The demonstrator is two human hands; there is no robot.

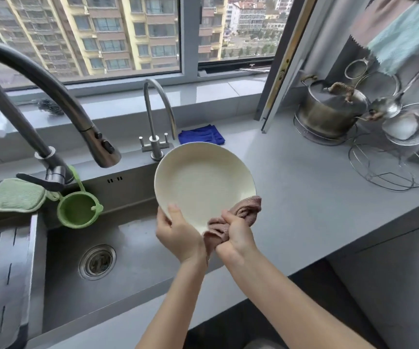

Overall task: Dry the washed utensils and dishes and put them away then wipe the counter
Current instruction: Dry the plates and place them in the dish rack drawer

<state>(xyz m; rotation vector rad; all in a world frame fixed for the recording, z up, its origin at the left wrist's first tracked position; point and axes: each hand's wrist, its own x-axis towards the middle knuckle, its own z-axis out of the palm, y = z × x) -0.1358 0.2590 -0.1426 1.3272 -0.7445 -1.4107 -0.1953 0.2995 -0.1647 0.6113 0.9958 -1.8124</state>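
Note:
A cream plate [203, 182] is held tilted up above the seam between sink and counter, its face toward me. My left hand [178, 233] grips its lower left rim, thumb on the face. My right hand [236, 235] holds a bunched pinkish-brown cloth [243, 210] against the plate's lower right rim; part of the cloth wraps behind the plate. The grey counter [304, 192] stretches to the right.
A steel sink [132, 268] with a drain lies below left, under a large faucet [52, 109] and a small tap [155, 122]. A folded blue cloth [200, 134] lies behind the plate. A pot [329, 109], strainers and wire racks [389, 167] crowd the right. A green sponge [16, 195] and a green strainer sit at left.

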